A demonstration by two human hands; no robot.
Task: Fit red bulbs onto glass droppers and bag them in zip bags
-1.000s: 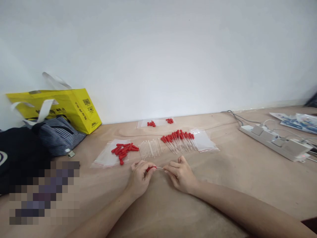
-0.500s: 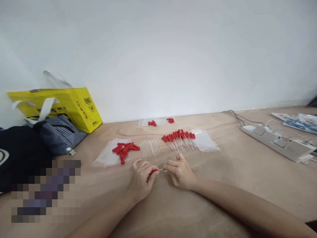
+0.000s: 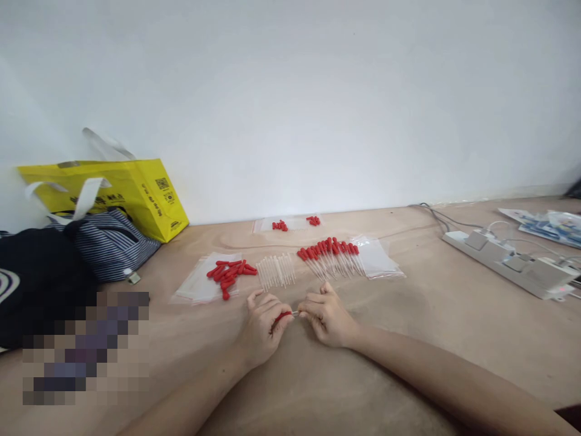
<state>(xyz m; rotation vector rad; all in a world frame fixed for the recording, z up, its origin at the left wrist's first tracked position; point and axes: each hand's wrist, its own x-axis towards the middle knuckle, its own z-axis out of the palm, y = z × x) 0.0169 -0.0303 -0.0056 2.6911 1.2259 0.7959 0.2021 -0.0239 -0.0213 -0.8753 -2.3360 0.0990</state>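
Note:
My left hand [image 3: 265, 327] is closed on a red rubber bulb [image 3: 282, 317], pinched between thumb and fingers. From the bulb's end a thin clear tube [image 3: 295, 313] runs to my right hand [image 3: 327, 315], whose fingers pinch its other end. Most of the tube is hidden by my fingers. Beyond the left hand, loose red bulbs [image 3: 231, 275] lie in a heap on clear plastic bags [image 3: 193, 287]. A row of clear tubes [image 3: 276, 270] lies beside them. Further right, several droppers with red bulbs [image 3: 333, 251] are fanned out, their tips toward me.
More clear bags [image 3: 379, 260] lie right of the droppers. A bag with small red bulbs [image 3: 297, 223] is by the wall. At left stand a yellow bag [image 3: 154, 200], a striped pouch [image 3: 113, 248] and dark cloth [image 3: 40, 284]. A power strip [image 3: 499, 266] with cables lies at right.
The gap between my hands has narrowed slightly, and less of the tube shows between bulb and right fingers. The left hand has shifted a little right. The view has moved slightly.

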